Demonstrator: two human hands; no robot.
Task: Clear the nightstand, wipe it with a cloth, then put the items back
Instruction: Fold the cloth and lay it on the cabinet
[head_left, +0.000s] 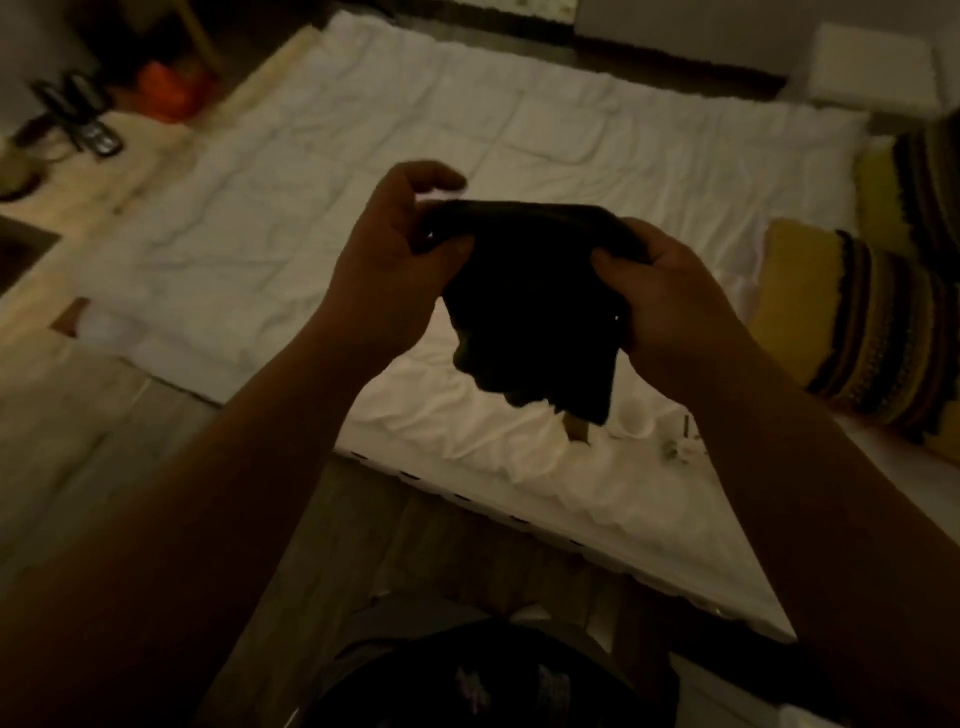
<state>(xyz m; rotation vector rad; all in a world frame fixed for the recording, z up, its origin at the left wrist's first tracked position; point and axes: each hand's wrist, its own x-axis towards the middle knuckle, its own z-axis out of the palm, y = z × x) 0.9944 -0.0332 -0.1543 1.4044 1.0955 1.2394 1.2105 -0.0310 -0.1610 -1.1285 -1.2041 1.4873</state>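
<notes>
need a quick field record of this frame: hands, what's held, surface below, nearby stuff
left hand: gripping the top left edge of the dark cloth
right hand: gripping the cloth's right edge
cloth state: held up between both hands, lower part hanging loose
below: bed with a rumpled white duvet
right of frame: yellow striped pillows on the bed
small items: pale objects on the duvet under the cloth, too dim to identify
lighting: dim

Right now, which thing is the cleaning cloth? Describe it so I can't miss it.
Start at the white bed filling the middle of the view. Above its near edge, the left hand and right hand hold up one dark cloth. It is the only black, limp thing against white bedding.
</notes>
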